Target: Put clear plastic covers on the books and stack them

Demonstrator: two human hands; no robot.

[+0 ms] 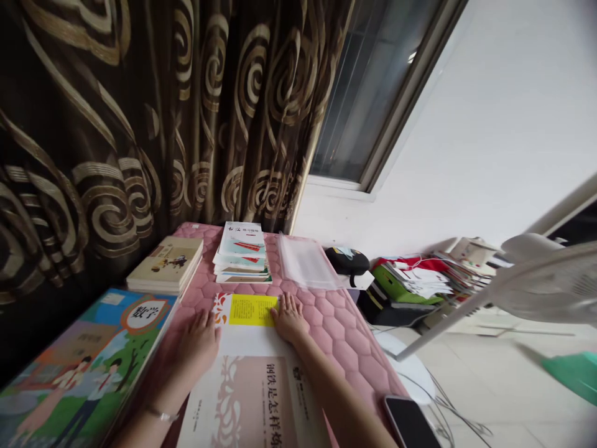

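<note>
A book [252,398] with a pink and white cover lies turned sideways on the pink quilted table cover [326,333]. Its far end shows a white strip and a yellow panel [252,310] with small print. My left hand [200,342] rests flat at the left edge of that far end, fingers stretched forward. On the opposite edge, my right hand [289,318] lies with fingers spread, its tips touching the side of the yellow panel. Neither hand grips anything. Both forearms reach over the sides of the book and hide parts of it.
Left stand a large math textbook [88,367] and a stack of tan books [165,264]. Farther off lie white-covered booklets [242,249], clear plastic sleeves [308,261] and a black case [347,260]. A phone [410,423] sits at the right edge, beside a fan [550,280].
</note>
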